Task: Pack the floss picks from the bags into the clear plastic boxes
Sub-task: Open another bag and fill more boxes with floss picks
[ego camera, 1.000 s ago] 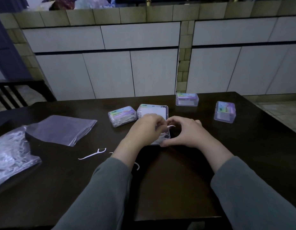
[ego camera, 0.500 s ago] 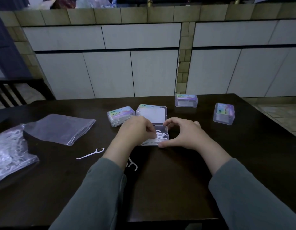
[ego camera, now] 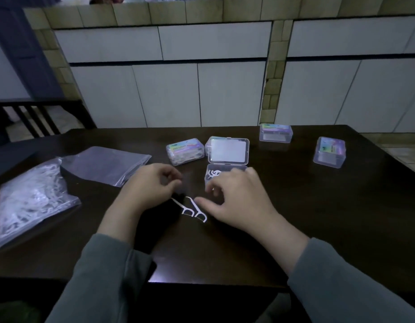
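An open clear box [ego camera: 242, 169] stands mid-table with its lid [ego camera: 227, 151] tipped back and a few white floss picks [ego camera: 213, 174] inside. Two loose floss picks [ego camera: 193, 209] lie side by side on the dark table [ego camera: 318, 217] in front of it. My left hand [ego camera: 152, 186] hovers just left of them with loosely curled fingers, holding nothing. My right hand [ego camera: 235, 198] covers the box's near right corner, its thumb stretched toward the loose picks. A full bag of floss picks [ego camera: 27, 199] lies at the far left.
An empty clear bag [ego camera: 104, 164] lies beside the full one. Closed labelled boxes sit left of the open box [ego camera: 185, 151], at the back [ego camera: 275, 133] and at the right [ego camera: 329, 152]. A dark chair [ego camera: 38, 115] stands beyond the table's left corner.
Both hands have drawn back from the open box toward me. My left hand let go of the pick it put in. Two loose picks now lie together between the hands.
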### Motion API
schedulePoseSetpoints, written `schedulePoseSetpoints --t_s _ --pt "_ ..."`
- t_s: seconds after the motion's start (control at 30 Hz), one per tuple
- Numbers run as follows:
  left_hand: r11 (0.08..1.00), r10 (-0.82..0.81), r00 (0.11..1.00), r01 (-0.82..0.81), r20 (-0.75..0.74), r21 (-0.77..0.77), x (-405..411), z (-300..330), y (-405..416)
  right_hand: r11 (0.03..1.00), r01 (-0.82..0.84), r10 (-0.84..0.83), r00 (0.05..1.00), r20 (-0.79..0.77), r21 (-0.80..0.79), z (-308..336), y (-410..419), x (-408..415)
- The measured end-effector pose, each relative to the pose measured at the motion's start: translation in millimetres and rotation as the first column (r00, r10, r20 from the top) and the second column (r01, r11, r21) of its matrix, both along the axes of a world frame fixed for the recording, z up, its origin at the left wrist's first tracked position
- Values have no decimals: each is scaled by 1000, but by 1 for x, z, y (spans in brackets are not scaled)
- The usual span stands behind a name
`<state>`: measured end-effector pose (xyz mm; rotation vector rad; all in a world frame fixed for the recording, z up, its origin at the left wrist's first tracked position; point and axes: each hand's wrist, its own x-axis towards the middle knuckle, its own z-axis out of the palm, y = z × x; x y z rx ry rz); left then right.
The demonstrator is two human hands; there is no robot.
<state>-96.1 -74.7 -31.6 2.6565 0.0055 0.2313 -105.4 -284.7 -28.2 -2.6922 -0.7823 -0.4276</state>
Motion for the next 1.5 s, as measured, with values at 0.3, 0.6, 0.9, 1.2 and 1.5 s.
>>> schedulePoseSetpoints --t_s 0.3,0.6,0.9,1.2,1.5 --pt "974 227 968 -224 -105 45 -30 -7 38 966 160 -187 975 -123 -204 -3 58 -5" --pt "921 227 969 -179 -102 347 -20 -19 13 824 131 -247 958 -143 -551 2 79 -6" --pt "870 424 905 -396 -34 294 -28 -16 6 850 171 -258 960 -111 -498 -8 70 -8" --pt "829 405 912 -338 -61 446 -23 -20 -24 951 168 -193 978 -75 -259 -8 63 -3" --pt "931 262 959 -281 111 231 -8 -8 -40 968 233 -238 970 47 91 7 -4 37"
